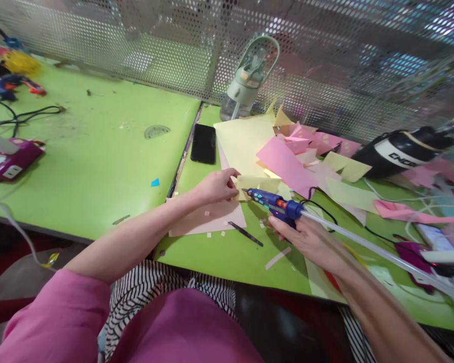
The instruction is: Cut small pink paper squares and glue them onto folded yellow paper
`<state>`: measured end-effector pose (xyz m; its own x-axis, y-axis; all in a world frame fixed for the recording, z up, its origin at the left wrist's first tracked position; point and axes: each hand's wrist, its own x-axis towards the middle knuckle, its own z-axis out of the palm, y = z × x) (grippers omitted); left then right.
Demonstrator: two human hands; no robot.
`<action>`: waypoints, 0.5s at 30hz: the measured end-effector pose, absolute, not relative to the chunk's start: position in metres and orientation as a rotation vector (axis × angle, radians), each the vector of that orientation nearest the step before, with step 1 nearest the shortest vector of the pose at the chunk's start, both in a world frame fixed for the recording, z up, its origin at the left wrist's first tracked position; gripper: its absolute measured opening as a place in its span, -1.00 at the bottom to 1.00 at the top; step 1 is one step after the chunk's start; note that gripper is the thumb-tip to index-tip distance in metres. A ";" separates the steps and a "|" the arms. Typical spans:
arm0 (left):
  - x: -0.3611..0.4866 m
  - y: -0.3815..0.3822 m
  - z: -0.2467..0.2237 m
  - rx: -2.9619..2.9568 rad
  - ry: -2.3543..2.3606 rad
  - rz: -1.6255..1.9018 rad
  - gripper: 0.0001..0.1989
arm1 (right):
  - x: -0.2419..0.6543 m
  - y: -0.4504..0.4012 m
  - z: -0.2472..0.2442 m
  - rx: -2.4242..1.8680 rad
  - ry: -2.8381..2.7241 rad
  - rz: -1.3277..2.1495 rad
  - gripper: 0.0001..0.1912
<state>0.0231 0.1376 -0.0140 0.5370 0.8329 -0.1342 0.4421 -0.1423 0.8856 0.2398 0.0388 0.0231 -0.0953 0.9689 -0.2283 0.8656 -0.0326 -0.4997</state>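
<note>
My left hand (220, 186) pinches the left edge of a small yellow paper piece (263, 184) near the middle of the table. In my right hand (297, 233) is a blue glue gun (274, 204), its tip pointing left and resting at or just above the yellow piece. A long clear glue stick (348, 233) sticks out of the gun's back end toward the lower right. Under my left wrist lies a pale pink sheet (208, 222) with tiny paper squares on it. Dark tweezers (245, 234) lie just below the hands.
Behind are a black phone (203, 144), a large cream sheet (245, 138), a green-topped bottle (244, 88) and pink paper pieces (287, 161). A black bottle (401, 151) and cables lie right. A purple power strip (17, 160) and a protractor (157, 131) are left.
</note>
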 end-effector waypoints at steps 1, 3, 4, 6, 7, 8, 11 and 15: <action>0.023 0.138 -0.014 1.775 1.062 0.486 -0.57 | 0.239 0.039 0.023 -1.982 -2.032 0.808 -0.55; 0.023 0.138 -0.014 1.781 1.064 0.480 -0.57 | 0.239 0.039 0.024 -1.994 -2.032 0.812 -0.54; 0.023 0.138 -0.014 1.784 1.066 0.476 -0.57 | 0.239 0.040 0.023 -1.996 -2.039 0.811 -0.54; 0.023 0.138 -0.014 1.791 1.064 0.468 -0.56 | 0.239 0.040 0.023 -2.006 -2.063 0.799 -0.52; 0.023 0.138 -0.014 1.793 1.061 0.465 -0.55 | 0.239 0.040 0.023 -2.015 -2.076 0.787 -0.52; 0.023 0.138 -0.013 1.793 1.055 0.462 -0.54 | 0.239 0.040 0.023 -2.021 -2.082 0.773 -0.52; 0.023 0.138 -0.013 1.788 1.044 0.460 -0.53 | 0.239 0.040 0.024 -2.014 -2.067 0.779 -0.53; 0.023 0.138 -0.012 1.790 1.049 0.454 -0.53 | 0.239 0.040 0.025 -2.011 -2.063 0.802 -0.52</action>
